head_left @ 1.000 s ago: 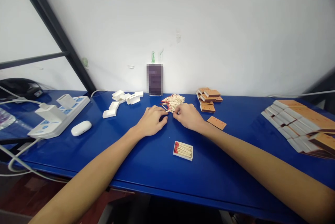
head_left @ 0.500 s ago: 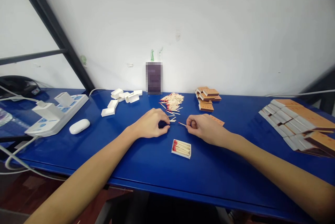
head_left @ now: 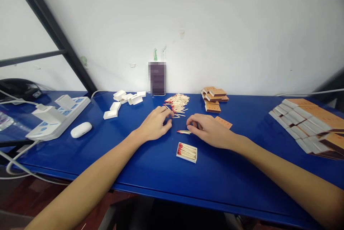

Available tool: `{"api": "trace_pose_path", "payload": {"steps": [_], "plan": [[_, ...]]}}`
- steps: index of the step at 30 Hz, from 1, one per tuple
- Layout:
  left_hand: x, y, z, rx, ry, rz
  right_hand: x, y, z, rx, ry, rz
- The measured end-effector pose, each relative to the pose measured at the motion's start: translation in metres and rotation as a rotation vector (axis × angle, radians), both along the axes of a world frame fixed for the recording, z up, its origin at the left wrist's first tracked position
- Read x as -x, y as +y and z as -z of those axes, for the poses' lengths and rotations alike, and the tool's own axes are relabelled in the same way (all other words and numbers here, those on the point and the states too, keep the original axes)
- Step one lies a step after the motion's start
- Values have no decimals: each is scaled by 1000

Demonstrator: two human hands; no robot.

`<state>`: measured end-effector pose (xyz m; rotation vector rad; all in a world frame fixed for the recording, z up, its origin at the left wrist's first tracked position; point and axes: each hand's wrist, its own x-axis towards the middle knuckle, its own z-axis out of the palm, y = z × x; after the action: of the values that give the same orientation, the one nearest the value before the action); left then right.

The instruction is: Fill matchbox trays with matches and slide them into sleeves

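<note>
My left hand [head_left: 157, 124] rests on the blue desk with thumb and fingers apart. Its fingertips reach the near edge of a heap of red-tipped matches [head_left: 180, 103]. To the right, my right hand [head_left: 208, 129] is curved, with a gap between thumb and forefinger. A few loose matches [head_left: 183, 132] lie side by side by its thumb, heads pointing left; whether the thumb touches them I cannot tell. Closer to me sits a white matchbox tray [head_left: 187, 159] filled with matches. An orange matchbox sleeve [head_left: 224, 122] lies flat, partly behind my right hand.
White empty trays [head_left: 115, 106] lie at the back left. Orange matchboxes [head_left: 214, 97] are piled at the back right, and a larger stack [head_left: 309, 119] stands far right. A power strip [head_left: 59, 122] and a white case [head_left: 81, 129] are on the left. A dark blurred panel [head_left: 158, 78] leans on the wall.
My left hand has shifted slightly up towards the heap. The match my right hand held is now among the few lying by its thumb, and its fingers have loosened and moved slightly left.
</note>
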<state>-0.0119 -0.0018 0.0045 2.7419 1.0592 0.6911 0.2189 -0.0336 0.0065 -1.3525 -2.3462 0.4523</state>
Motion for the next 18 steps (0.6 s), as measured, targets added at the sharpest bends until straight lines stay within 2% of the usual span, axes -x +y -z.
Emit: {"api": "trace_pose_path", "payload": {"steps": [4, 7, 11, 15, 18], "plan": [[3, 10, 9, 22, 98, -109, 0, -3, 4, 10, -35, -25], [1, 11, 9, 41, 106, -136, 0, -1, 6, 5, -45, -34], [-4, 12, 5, 96, 104, -127, -7, 2, 3, 60, -49, -87], [-4, 7, -2, 129, 208, -119, -14, -4, -1, 73, -152, -127], [-3, -5, -14, 192, 205, -20, -16, -12, -2, 66, -222, -93]]}}
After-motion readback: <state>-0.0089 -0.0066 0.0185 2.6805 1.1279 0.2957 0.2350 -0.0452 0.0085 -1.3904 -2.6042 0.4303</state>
